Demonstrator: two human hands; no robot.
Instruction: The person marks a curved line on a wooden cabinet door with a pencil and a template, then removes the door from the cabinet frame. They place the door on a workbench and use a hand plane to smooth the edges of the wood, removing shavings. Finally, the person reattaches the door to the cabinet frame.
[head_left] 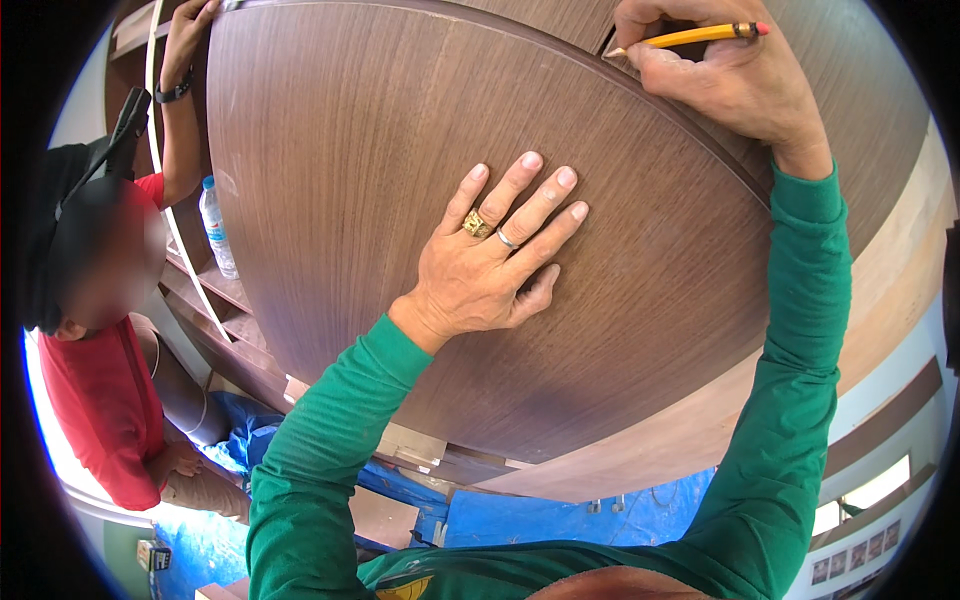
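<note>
Pencil (pixel 700 36), upper right, is pinched in the right hand (pixel 735 90), tip by the edge of the mid-frame panel (pixel 330 200); left hand (pixel 475 270) flat on it, fingers spread. Marking seems in hand; the next stroke likely needs steadiness.

Open surface is left on the brown panel (pixel 320 180) to the left of and above the left hand (pixel 485 250), by which the middle is covered. The upper right is blocked by the right hand (pixel 740 90) and its pencil (pixel 700 36). Beyond the panel's left edge, passage is obstructed by a pale strip (pixel 153 110), a bottle (pixel 216 230) and a co-worker's arm (pixel 181 140).
</note>
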